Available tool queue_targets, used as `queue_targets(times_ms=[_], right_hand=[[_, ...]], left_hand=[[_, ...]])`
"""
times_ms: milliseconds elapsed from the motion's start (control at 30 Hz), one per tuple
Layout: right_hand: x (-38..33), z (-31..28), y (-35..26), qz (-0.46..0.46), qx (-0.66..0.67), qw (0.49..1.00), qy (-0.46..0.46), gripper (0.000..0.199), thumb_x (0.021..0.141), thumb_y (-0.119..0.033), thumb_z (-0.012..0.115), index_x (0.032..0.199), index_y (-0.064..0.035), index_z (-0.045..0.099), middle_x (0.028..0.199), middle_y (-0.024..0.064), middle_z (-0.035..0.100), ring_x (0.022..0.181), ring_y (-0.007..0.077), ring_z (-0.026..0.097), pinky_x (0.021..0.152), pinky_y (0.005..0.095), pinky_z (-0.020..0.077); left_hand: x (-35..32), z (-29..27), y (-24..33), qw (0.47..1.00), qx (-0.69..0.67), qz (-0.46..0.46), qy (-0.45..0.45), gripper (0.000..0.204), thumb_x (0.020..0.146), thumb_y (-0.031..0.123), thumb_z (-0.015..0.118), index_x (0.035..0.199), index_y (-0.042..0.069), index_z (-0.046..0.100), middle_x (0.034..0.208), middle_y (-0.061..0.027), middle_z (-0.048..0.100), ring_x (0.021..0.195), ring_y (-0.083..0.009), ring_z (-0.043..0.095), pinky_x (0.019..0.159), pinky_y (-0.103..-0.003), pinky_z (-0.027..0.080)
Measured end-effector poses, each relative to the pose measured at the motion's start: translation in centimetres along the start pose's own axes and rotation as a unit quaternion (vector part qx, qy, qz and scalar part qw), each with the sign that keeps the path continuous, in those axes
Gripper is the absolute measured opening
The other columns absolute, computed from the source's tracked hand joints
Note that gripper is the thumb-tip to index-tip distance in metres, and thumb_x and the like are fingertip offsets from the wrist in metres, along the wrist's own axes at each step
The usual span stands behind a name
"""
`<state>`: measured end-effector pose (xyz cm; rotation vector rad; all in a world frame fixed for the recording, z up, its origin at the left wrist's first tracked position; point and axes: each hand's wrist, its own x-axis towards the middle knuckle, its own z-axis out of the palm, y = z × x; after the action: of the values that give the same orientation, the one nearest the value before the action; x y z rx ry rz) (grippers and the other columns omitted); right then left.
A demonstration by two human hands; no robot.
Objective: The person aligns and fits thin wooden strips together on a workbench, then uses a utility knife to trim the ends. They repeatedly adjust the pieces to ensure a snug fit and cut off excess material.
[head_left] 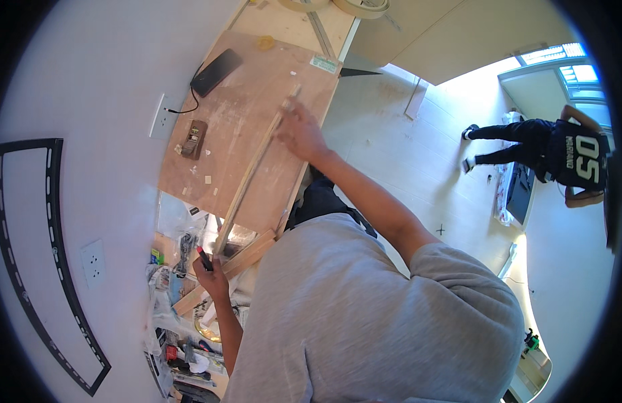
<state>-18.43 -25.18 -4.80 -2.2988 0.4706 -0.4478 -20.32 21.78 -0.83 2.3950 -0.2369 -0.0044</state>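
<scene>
A long, thin wooden strip [249, 176] lies lengthwise over a wooden board worktop [220, 158]. My right hand [302, 132] is at the strip's far part, its fingers bent around it and slightly blurred. Closer to me, my left hand [212, 277] is closed on a black pen-like tool with a red end [203, 256]; whether it is a marker or a cutter I cannot tell. The strip's near end reaches the left hand, whose fingers partly hide it. Left of the strip rests a small wooden hand plane [193, 140].
A black phone [217, 72] with a cable to a wall socket [164, 115] lies on the board. Rolls of edging [361, 7] stand at the far end. Tools and plastic bags [183, 349] clutter the lower left. Another person [553, 148] stands off to the right.
</scene>
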Motion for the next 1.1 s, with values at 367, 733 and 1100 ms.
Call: queue_targets(times_ms=[367, 733, 1100], right_hand=[[4.8, -0.2, 2.3, 0.143, -0.091, 0.981, 0.091, 0.085, 0.089, -0.048, 0.08, 0.154, -0.0038, 0.048, 0.165, 0.0258, 0.036, 0.146, 0.0488, 0.041, 0.119, 0.0537, 0.0379], [6.5, -1.0, 4.9, 0.108, -0.064, 0.989, 0.078, 0.077, 0.087, -0.039, 0.083, 0.149, -0.0039, 0.054, 0.16, 0.0213, 0.048, 0.146, 0.0413, 0.045, 0.121, 0.0508, 0.0344], [6.4, -1.2, 5.6, 0.081, -0.022, 0.99, 0.111, 0.071, 0.082, -0.03, 0.087, 0.14, 0.0031, 0.062, 0.155, 0.0209, 0.055, 0.137, 0.0401, 0.054, 0.118, 0.0467, 0.0378]], left_hand=[[11.4, 5.6, 13.9, 0.913, -0.234, -0.059, -0.329, 0.041, 0.106, 0.022, 0.063, 0.139, -0.002, 0.056, 0.1, -0.0122, 0.071, 0.083, -0.0195, 0.068, 0.076, -0.032, 0.053], [16.8, 11.1, 19.5, 0.702, -0.531, -0.188, -0.436, 0.043, 0.109, 0.021, 0.057, 0.146, 0.0, 0.05, 0.101, -0.0119, 0.069, 0.073, -0.0176, 0.067, 0.066, -0.032, 0.055], [22.2, 19.5, 23.7, 0.94, -0.057, 0.212, -0.262, 0.043, 0.101, 0.012, 0.064, 0.141, -0.002, 0.058, 0.112, -0.0311, 0.071, 0.103, -0.0417, 0.074, 0.088, -0.044, 0.057]])
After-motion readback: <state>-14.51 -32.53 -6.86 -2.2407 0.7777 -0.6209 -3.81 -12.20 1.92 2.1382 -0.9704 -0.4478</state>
